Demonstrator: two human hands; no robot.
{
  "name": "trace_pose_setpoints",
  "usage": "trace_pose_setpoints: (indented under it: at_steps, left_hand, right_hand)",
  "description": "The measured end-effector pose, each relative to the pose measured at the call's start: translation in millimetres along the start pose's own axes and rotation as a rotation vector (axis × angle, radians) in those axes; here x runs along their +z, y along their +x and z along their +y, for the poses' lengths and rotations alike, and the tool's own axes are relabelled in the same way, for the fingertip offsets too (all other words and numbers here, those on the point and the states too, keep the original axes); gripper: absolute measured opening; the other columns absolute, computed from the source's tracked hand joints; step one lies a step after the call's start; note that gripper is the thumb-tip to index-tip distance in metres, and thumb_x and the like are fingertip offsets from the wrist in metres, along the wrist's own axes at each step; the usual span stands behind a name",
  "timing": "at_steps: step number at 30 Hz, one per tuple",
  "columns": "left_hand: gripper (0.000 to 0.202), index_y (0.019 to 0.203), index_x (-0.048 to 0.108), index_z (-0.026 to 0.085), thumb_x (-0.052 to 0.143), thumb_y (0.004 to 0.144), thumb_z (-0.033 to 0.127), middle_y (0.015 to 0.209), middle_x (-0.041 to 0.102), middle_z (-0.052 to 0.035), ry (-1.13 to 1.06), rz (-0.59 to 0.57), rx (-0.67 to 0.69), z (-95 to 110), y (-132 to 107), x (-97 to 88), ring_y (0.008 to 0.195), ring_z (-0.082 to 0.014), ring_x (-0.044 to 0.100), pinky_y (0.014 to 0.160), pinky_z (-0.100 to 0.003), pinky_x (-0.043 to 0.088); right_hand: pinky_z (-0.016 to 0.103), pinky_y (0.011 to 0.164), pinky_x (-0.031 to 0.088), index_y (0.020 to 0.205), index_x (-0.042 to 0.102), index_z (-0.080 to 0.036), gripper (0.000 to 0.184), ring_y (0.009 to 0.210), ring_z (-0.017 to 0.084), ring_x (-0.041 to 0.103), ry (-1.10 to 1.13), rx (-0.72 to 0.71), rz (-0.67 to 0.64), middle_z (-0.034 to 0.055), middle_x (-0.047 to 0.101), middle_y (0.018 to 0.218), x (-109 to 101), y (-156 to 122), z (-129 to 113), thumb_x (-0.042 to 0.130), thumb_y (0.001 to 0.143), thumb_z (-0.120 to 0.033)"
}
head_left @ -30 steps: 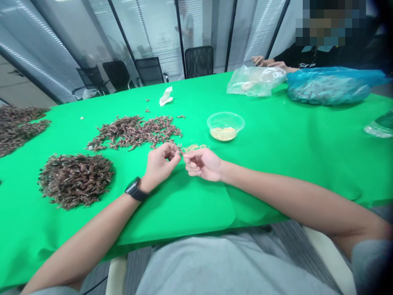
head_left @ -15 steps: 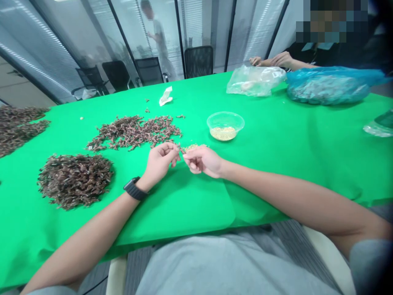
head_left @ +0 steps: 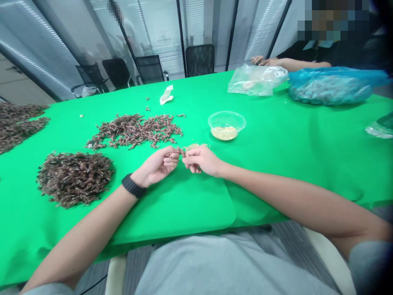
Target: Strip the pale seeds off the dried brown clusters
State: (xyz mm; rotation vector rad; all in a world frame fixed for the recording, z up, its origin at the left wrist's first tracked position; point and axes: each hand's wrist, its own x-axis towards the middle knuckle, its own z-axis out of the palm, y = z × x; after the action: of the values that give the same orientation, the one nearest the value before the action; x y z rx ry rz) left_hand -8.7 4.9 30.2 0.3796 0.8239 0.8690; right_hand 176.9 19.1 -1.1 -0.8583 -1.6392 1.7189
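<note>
Between the fingertips of both hands is a small brown twisted piece [head_left: 182,152], too small to name closely. My left hand [head_left: 161,164], closed with a black watch on its wrist, pinches the piece's left end. On its other side my right hand [head_left: 202,159] is pinched too, thumb and forefinger on the piece. Just behind my right fingers lies a little heap of pale yellow grain-like bits [head_left: 195,146]. A loose spread of similar brown pieces [head_left: 135,130] lies beyond my left hand, and a dense round pile [head_left: 75,178] of them is to its left.
A clear plastic bowl [head_left: 227,125] holds more pale bits. Farther back are a crumpled white paper [head_left: 166,95], a clear bag [head_left: 256,80] and a full blue bag [head_left: 331,86]. Another person's hands [head_left: 260,61] are at the far right edge. More brown heaps [head_left: 21,127] lie at far left.
My left hand has turned and its fingers have curled in, now pinching against the brown piece beside my right fingers. My right hand stays nearly in place. A person behind the glass moved left.
</note>
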Motion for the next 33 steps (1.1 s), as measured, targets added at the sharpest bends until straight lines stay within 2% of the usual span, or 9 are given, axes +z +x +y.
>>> trace_pose_setpoints:
  at_steps: [4, 9, 11, 15, 19, 23, 28, 30, 33]
  left_hand:
    - [0.016, 0.072, 0.052, 0.013, 0.059, 0.085, 0.008, 0.06, 0.043, 0.006, 0.144, 0.027, 0.122, -6, 2, -0.8, 0.039, 0.0022, 0.032, 0.035, -0.008, 0.027]
    - [0.021, 0.065, 0.057, 0.012, 0.071, 0.078, 0.02, 0.059, 0.05, 0.0036, 0.479, 0.059, 0.469, -19, 8, -2.7, 0.043, -0.0002, 0.032, 0.039, -0.014, 0.025]
    - [0.021, 0.065, 0.058, 0.013, 0.071, 0.078, 0.023, 0.059, 0.052, 0.003, 0.567, 0.067, 0.565, -23, 9, -3.4, 0.043, -0.0013, 0.033, 0.041, -0.017, 0.024]
    - [0.012, 0.07, 0.06, 0.015, 0.066, 0.078, 0.022, 0.057, 0.054, 0.0032, 0.716, 0.106, 0.686, -26, 10, -4.5, 0.043, -0.0041, 0.037, 0.043, -0.019, 0.025]
    - [0.005, 0.077, 0.06, 0.017, 0.064, 0.076, 0.019, 0.058, 0.056, 0.0037, 0.844, 0.201, 0.783, -29, 10, -5.8, 0.045, -0.0064, 0.041, 0.045, -0.02, 0.029]
    - [0.005, 0.083, 0.06, 0.018, 0.064, 0.08, 0.02, 0.068, 0.062, 0.0014, 0.989, 0.24, 0.944, -33, 10, -8.6, 0.055, -0.0084, 0.051, 0.052, -0.02, 0.037]
    - [0.003, 0.086, 0.06, 0.019, 0.062, 0.085, 0.02, 0.067, 0.059, 0.0036, 1.343, 0.269, 1.144, -30, 10, -15.6, 0.055, -0.0081, 0.052, 0.056, -0.019, 0.04]
    - [0.003, 0.088, 0.059, 0.019, 0.06, 0.086, 0.019, 0.067, 0.06, 0.0041, 1.496, 0.248, 1.236, -24, 10, -20.4, 0.056, -0.0082, 0.054, 0.058, -0.019, 0.042]
    - [0.004, 0.092, 0.059, 0.019, 0.057, 0.088, 0.019, 0.067, 0.059, 0.0035, 1.755, 0.145, 1.374, -12, 9, -28.1, 0.057, -0.0091, 0.053, 0.058, -0.02, 0.041]
  right_hand:
    - [0.018, 0.037, 0.034, 0.058, 0.06, -0.015, 0.026, 0.035, 0.007, 0.044, 0.074, 0.052, 0.012, -0.0014, 0.056, 0.042, 3, -1, -1, 0.069, 0.074, -0.033]
    - [0.019, 0.036, 0.031, 0.058, 0.059, -0.015, 0.026, 0.035, 0.008, 0.044, 0.225, 0.103, 0.026, -0.0014, 0.055, 0.042, 6, -2, 0, 0.071, 0.072, -0.034]
    - [0.02, 0.036, 0.03, 0.059, 0.059, -0.015, 0.025, 0.035, 0.008, 0.043, 0.278, 0.115, 0.023, -0.0013, 0.054, 0.042, 7, -2, 2, 0.071, 0.072, -0.032]
    - [0.021, 0.037, 0.028, 0.061, 0.059, -0.014, 0.021, 0.036, 0.008, 0.042, 0.39, 0.162, 0.007, -0.0012, 0.054, 0.044, 8, -2, 2, 0.068, 0.074, -0.028]
    - [0.021, 0.039, 0.026, 0.061, 0.058, -0.014, 0.02, 0.037, 0.007, 0.038, 0.528, 0.256, -0.012, -0.0016, 0.051, 0.046, 9, -3, -1, 0.064, 0.078, -0.023]
    - [0.021, 0.04, 0.026, 0.062, 0.056, -0.015, 0.021, 0.039, 0.007, 0.032, 0.656, 0.314, -0.088, -0.0023, 0.046, 0.046, 6, -1, -2, 0.058, 0.083, -0.02]
    - [0.017, 0.036, 0.025, 0.064, 0.05, -0.016, 0.025, 0.04, 0.007, 0.028, 0.767, 0.363, -0.205, -0.0046, 0.038, 0.046, -2, 0, -6, 0.052, 0.089, -0.019]
    - [0.016, 0.035, 0.025, 0.064, 0.047, -0.016, 0.029, 0.039, 0.006, 0.025, 0.79, 0.39, -0.247, -0.0057, 0.034, 0.045, -6, 0, -9, 0.047, 0.092, -0.018]
    - [0.015, 0.033, 0.024, 0.063, 0.043, -0.018, 0.032, 0.037, 0.006, 0.022, 0.807, 0.423, -0.316, -0.0072, 0.029, 0.044, -12, 1, -12, 0.042, 0.095, -0.018]
